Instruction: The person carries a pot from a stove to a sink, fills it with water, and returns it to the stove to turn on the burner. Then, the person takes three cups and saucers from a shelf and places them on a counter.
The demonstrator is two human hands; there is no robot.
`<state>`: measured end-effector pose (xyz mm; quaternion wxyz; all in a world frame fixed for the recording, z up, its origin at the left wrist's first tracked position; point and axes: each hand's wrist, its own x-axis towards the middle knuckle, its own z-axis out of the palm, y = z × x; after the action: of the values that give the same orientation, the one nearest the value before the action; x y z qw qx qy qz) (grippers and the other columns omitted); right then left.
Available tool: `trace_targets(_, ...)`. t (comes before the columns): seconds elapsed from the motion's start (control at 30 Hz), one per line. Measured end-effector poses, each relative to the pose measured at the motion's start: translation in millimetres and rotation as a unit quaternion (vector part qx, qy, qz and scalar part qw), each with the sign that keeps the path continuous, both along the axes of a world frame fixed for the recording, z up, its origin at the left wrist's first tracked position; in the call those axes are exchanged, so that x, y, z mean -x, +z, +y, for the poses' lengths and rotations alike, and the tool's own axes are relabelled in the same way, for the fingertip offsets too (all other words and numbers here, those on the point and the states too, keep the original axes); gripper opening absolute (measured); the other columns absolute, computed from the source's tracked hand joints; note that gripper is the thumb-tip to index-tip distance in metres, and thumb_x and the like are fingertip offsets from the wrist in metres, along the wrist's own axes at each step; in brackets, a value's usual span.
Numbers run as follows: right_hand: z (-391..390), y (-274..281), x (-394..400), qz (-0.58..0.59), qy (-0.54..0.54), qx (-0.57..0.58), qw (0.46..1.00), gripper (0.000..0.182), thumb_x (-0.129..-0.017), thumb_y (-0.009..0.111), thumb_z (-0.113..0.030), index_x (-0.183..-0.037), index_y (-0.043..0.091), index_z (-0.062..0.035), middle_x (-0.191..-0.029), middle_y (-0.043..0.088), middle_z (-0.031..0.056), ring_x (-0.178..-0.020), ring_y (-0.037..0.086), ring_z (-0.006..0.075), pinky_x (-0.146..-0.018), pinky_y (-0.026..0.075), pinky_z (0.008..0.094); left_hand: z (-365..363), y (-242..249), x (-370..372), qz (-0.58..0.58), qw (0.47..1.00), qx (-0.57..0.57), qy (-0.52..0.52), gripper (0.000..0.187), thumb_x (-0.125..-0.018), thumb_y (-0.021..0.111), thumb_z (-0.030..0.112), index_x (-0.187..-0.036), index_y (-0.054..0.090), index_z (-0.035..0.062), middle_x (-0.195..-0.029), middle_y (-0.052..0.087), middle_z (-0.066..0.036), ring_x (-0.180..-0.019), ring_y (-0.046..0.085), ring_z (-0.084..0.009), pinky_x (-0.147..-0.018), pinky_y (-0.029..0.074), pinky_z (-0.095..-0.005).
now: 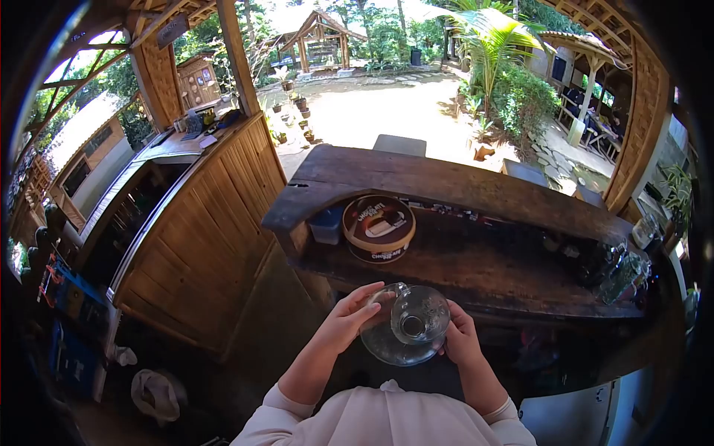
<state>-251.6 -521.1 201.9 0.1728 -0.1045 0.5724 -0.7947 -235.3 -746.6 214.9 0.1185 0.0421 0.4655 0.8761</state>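
Observation:
A clear glass cup (430, 303) stands on a clear glass saucer (381, 346), held in front of my body. My left hand (352, 316) grips the saucer's left side, its fingers reaching over the rim near the cup's handle. On the other side my right hand (460, 336) is closed around the saucer's right edge, close against the cup. Part of the right fingers is hidden behind the glass. The cup looks empty. Just beyond my hands, a round brown chocolate tin (378, 227) sits on the counter's lower shelf.
A dark wooden counter (461, 182) with a raised top runs across in front. A blue container (326, 225) is beside the tin, and glassware (623, 275) stands at the right end. To the left is a slatted wooden counter (197, 245). A white bag (156, 395) lies low left.

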Motion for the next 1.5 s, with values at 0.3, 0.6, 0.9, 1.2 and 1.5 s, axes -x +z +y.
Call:
trace_targets(0.3, -49, 7, 118, 0.032, -0.063, 0.024, 0.997, 0.03, -0.084, 0.043, -0.007, -0.113, 0.048, -0.0033, -0.079, 0.058, 0.0011, -0.048, 0.047, 0.0011, -0.036, 0.032, 0.0141, -62, 32, 98, 0.054, 0.96, 0.271, 0.044, 0.03, -0.087, 0.051, 0.015, -0.113, 0.051, -0.0006, -0.076, 0.06, -0.004, -0.059, 0.057, -0.0087, -0.053, 0.046, -0.0207)
trace_targets(0.6, -45, 22, 252, 0.035, -0.054, -0.02, 0.998, 0.015, -0.083, 0.047, -0.008, -0.097, 0.046, -0.0017, -0.07, 0.054, 0.0014, -0.048, 0.048, 0.0054, -0.038, 0.036, 0.0176, -60, 35, 223, 0.114, 0.926, 0.346, 0.096, 0.026, -0.088, 0.047, 0.009, -0.109, 0.05, -0.0058, -0.07, 0.058, -0.005, -0.053, 0.055, -0.0081, -0.046, 0.044, -0.0199)
trace_targets(0.9, -57, 27, 384, 0.149, -0.051, -0.2, 0.967, 0.017, -0.081, 0.054, -0.011, -0.09, 0.049, 0.0027, -0.069, 0.057, 0.0075, -0.052, 0.053, 0.0091, -0.043, 0.041, 0.0207, -73, 23, 337, 0.142, 0.886, 0.42, 0.136, 0.025, -0.087, 0.047, 0.009, -0.106, 0.052, -0.0065, -0.066, 0.059, -0.006, -0.051, 0.056, -0.0089, -0.048, 0.044, -0.0219)
trace_targets(1.2, -79, -12, 450, 0.271, -0.086, -0.359, 0.889, 0.021, -0.076, 0.059, -0.015, -0.085, 0.053, 0.0033, -0.074, 0.061, 0.0107, -0.07, 0.059, 0.0141, -0.063, 0.046, 0.0278, -94, 7, 394, 0.121, 0.863, 0.475, 0.12, 0.026, -0.085, 0.048, 0.009, -0.104, 0.054, -0.0065, -0.069, 0.06, -0.009, -0.053, 0.06, -0.0129, -0.05, 0.045, -0.0246)
trace_targets(1.5, -85, -11, 447, 0.258, -0.101, -0.438, 0.855, 0.026, -0.074, 0.061, -0.019, -0.085, 0.054, 0.0041, -0.077, 0.062, 0.0161, -0.073, 0.061, 0.0216, -0.066, 0.047, 0.0308, -102, 3, 404, 0.111, 0.836, 0.532, 0.077, 0.024, -0.084, 0.049, 0.009, -0.099, 0.055, -0.008, -0.07, 0.062, -0.012, -0.054, 0.062, -0.0156, -0.049, 0.047, -0.0271)
